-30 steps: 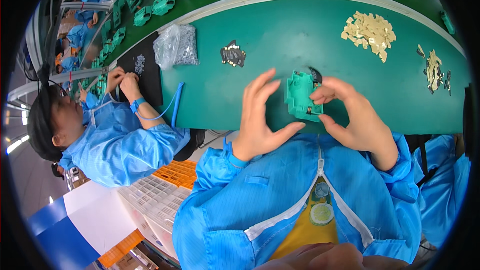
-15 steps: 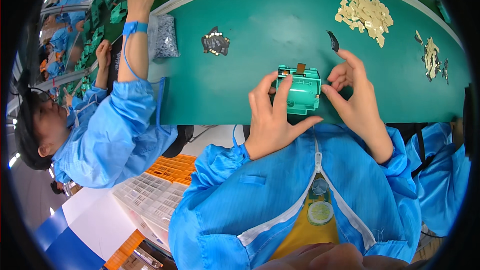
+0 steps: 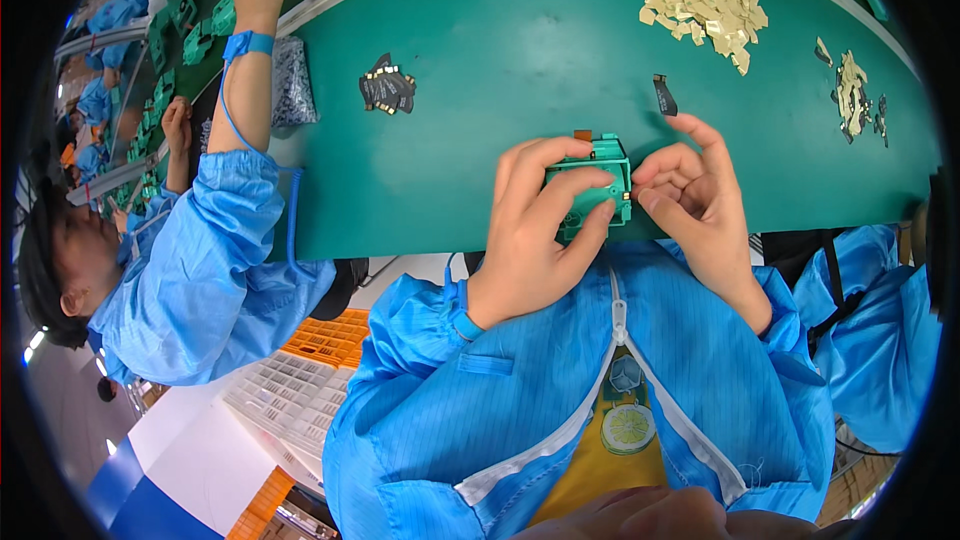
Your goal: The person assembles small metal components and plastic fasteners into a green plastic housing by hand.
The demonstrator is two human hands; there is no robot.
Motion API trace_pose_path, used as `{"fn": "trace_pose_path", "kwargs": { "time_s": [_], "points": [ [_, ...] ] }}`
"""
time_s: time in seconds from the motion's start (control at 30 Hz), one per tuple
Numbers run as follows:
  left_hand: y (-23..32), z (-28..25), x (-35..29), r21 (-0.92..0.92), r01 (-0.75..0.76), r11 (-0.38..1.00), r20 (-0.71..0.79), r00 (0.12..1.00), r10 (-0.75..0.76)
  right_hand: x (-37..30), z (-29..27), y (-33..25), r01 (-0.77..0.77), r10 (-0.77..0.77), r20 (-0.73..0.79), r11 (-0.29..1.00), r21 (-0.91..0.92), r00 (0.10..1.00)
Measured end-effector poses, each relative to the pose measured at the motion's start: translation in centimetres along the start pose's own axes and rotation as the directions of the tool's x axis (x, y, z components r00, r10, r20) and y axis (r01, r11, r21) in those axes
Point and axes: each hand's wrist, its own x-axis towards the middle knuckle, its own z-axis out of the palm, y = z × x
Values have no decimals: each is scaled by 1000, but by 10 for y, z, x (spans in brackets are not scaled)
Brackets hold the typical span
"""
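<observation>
Green mat (image 3: 480,90) fills mid-frame; left hand (image 3: 535,230) and right hand (image 3: 695,200) both pinch the green fixture (image 3: 600,175) at centre.

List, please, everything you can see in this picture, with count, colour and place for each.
Green plastic fixture: one, green, at the near edge of the mat, held between both hands.
Work mat: one, green, covering the bench.
Pile of small flat pieces: one pile, cream, far right of centre.
Smaller pile of pieces: one, cream and dark, far right.
Dark flex parts: one small cluster, black, left of centre.
Single dark strip: one, black, just beyond the right hand.
Clear bag: one, greyish, by the co-worker's arm.
Co-worker: one, blue coat, left, arm with blue wrist strap reaching away.
Left hand: on the fixture.
Right hand: at the fixture's right edge.
</observation>
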Motion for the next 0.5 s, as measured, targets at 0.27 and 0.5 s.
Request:
{"fn": "trace_pose_path", "kwargs": {
  "time_s": [0.27,0.5],
  "points": [
    [11,7,8,39,9,999,35,999,-10,-3,-7,-4,-25,25,6,1000,3,1000],
    [14,14,12,68,32,997,51,998,-35,-5,-11,-10,-143,144,9,989,-36,990]
  ]
}}
